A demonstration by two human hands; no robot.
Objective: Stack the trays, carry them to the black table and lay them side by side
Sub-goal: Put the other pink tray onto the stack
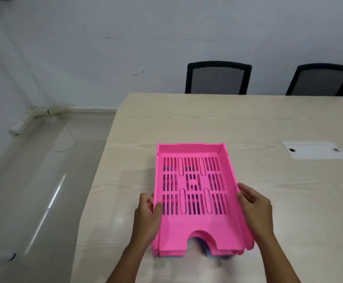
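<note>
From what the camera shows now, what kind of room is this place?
Probably an office meeting room. A long light wooden table has a white cable hatch set into its top, and two black mesh-back chairs stand at its far side against a plain wall.

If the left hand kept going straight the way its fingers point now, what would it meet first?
The left hand already grips the left wall of the pink tray, fingers aimed away from the person along that wall. Beyond them only bare light wooden table appears, though depth is uncertain.
</note>
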